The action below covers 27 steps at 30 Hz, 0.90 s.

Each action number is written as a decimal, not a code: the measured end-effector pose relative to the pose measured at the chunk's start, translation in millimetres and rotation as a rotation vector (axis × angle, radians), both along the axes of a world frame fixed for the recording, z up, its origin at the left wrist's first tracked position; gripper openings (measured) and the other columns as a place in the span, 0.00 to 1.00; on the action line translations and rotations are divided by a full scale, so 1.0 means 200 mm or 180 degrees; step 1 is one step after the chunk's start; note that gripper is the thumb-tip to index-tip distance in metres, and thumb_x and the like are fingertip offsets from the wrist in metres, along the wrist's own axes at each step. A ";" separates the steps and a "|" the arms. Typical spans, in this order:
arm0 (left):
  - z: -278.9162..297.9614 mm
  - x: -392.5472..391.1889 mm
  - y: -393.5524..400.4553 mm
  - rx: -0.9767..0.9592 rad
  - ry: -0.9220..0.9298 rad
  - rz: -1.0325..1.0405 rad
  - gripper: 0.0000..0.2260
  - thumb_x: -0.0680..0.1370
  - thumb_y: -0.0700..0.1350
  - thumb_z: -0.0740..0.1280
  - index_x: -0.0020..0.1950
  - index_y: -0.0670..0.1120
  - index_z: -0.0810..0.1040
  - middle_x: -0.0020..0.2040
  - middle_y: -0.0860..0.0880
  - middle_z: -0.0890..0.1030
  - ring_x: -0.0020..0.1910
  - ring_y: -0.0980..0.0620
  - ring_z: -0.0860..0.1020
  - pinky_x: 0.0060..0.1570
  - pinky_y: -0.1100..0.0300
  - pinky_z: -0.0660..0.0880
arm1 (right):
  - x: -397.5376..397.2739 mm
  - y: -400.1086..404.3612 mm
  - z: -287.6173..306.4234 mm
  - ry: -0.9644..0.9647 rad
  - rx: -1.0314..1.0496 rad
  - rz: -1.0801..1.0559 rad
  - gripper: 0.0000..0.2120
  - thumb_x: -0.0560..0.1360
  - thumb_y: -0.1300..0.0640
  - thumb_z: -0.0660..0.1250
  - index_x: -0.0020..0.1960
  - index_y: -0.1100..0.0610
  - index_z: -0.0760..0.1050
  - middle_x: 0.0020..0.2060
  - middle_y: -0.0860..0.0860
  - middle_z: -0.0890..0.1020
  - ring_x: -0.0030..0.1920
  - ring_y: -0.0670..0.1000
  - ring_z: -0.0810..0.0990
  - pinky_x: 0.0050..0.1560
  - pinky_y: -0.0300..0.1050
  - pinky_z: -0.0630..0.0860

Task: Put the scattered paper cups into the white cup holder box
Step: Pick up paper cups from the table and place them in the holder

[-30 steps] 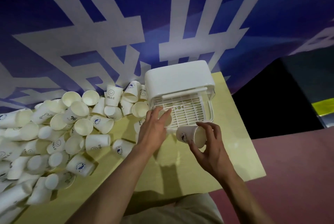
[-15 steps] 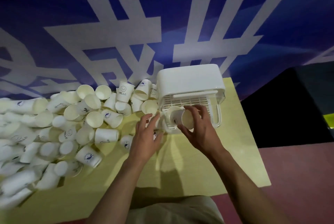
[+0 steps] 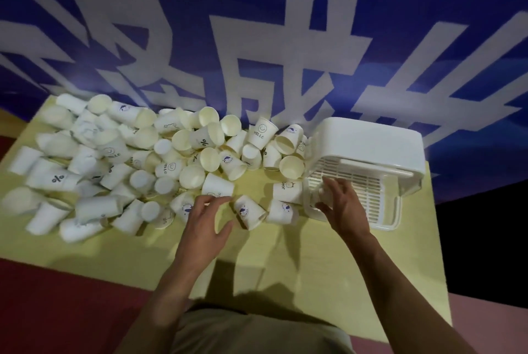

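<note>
Dim scene, overhead light, arm shadows on table (image 3: 314,262), wide-angle edge bending, soft motion blur

Event or exhibition space, not a home

A large blue banner (image 3: 257,25) with big white characters hangs right behind a plain pale-yellow desk (image 3: 314,262); red carpet (image 3: 57,310) covers the floor, and dozens of printed disposable paper cups (image 3: 200,159) lie heaped as if for serving visitors.

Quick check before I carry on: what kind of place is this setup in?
Probably an event or exhibition space, not a kitchen. A big blue banner with large white characters hangs right behind the yellow table, the floor is red carpet, and branded paper cups lie heaped in bulk.
</note>
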<state>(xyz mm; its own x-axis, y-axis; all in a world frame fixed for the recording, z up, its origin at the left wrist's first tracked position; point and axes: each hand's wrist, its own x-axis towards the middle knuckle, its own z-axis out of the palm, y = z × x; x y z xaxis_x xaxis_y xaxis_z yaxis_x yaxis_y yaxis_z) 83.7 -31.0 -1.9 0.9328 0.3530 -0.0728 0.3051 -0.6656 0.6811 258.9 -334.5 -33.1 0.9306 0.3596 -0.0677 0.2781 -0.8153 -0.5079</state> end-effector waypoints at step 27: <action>-0.34 -0.30 0.81 0.0294 0.0720 0.0357 0.32 0.74 0.39 0.75 0.76 0.47 0.69 0.74 0.42 0.66 0.73 0.40 0.63 0.70 0.43 0.69 | -0.55 1.37 -0.02 0.0256 -0.0164 0.1134 0.32 0.74 0.48 0.75 0.75 0.52 0.68 0.67 0.57 0.72 0.62 0.62 0.74 0.55 0.60 0.79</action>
<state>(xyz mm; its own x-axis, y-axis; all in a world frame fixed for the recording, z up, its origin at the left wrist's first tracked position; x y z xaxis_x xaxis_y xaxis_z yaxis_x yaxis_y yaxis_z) 24.6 131.5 -70.7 0.8511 0.4681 -0.2376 0.5180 -0.6753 0.5250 149.5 -60.0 -36.2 0.7386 0.6544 -0.1620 0.5100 -0.6995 -0.5005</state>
